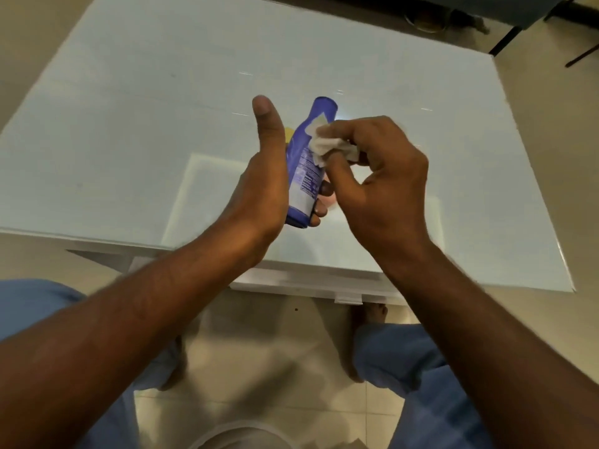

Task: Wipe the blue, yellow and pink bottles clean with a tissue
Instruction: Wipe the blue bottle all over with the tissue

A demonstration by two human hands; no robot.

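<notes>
Glass table (129, 131), pale top, fills most of the view; we stand at its near edge.

Our left hand (259, 189) holds the blue bottle (308, 166) up over the table, fingers curled round its lower body from behind, thumb stuck out straight and off the bottle. The bottle is tilted, cap end away from us.

Our right hand (382, 176) pinches a crumpled tissue (324, 147) in its fingertips and presses it against the bottle's upper side, near the shoulder.

A sliver of yellow (289, 135) shows behind the left thumb, likely the yellow bottle; too little visible to be sure. Pink bottle not seen.

Risks, as we judge them: with the thumb free, the hold is one-sided, so a firm wipe could twist or push the bottle out of the fingers and onto the glass. The tissue is balled small; it may skip the label and base.

Bottle is opaque and capped; contents cannot be told.
</notes>
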